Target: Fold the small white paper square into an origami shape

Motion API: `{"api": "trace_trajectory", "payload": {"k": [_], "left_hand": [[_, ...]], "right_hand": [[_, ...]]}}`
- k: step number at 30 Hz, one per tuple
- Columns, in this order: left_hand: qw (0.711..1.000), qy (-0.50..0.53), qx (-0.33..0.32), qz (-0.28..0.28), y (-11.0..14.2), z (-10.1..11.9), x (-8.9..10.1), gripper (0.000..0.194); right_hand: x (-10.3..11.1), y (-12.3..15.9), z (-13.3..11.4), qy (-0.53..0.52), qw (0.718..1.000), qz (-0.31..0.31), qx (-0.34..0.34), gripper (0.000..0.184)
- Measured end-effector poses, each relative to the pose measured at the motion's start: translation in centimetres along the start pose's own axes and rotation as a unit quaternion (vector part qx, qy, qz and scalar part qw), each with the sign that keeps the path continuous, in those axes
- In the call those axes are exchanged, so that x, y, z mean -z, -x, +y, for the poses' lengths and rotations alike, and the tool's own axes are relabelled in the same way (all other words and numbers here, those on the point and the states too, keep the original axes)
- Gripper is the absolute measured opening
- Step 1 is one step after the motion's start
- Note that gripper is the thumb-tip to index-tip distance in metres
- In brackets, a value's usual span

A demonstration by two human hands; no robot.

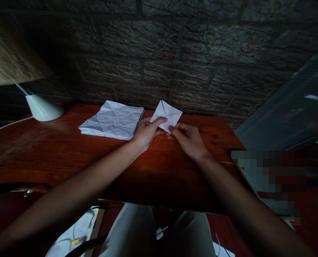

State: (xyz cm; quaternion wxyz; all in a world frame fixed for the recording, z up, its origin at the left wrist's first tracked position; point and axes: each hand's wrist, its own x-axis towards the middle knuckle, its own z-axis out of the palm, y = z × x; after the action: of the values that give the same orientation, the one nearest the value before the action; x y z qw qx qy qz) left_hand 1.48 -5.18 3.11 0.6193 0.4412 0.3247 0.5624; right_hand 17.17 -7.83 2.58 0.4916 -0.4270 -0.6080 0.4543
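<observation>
Both of my hands hold a small square of folded white paper [171,115] above the wooden table, one corner pointing away from me. Fold lines run from its edges toward the centre. My left hand [146,132] grips the left side, thumb lying across the front. At the lower corner, my right hand [187,137] pinches the paper between thumb and fingers. Just left of my left hand lies a stack of creased white paper sheets [112,119], its top sheet covered in a grid of fold marks.
The reddish wooden table [54,150] meets a dark brick wall [153,46]. A lamp with a white base [45,107] and a woven shade [9,53] stands at the left. A grey panel [279,107] rises at the right. Below the table's front edge are my legs [129,228].
</observation>
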Motion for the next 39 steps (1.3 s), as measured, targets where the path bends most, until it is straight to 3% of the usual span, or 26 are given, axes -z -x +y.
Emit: {"api": "trace_trajectory", "payload": {"k": [17, 33, 39], "left_hand": [[0.996, 0.044, 0.081, -0.001, -0.17, 0.48, 0.1, 0.03], [0.998, 0.012, 0.061, -0.004, -0.32, -0.03, 0.4, 0.027], [0.998, -0.017, 0.039, -0.035, 0.0, 0.11, 0.28, 0.027]], "right_hand": [[-0.18, 0.08, -0.06, 0.006, 1.0, -0.003, 0.01, 0.028], [-0.3, 0.1, -0.03, -0.001, 1.0, 0.0, 0.0, 0.028], [-0.04, 0.04, 0.0, -0.014, 1.0, 0.005, 0.009, 0.026]]}}
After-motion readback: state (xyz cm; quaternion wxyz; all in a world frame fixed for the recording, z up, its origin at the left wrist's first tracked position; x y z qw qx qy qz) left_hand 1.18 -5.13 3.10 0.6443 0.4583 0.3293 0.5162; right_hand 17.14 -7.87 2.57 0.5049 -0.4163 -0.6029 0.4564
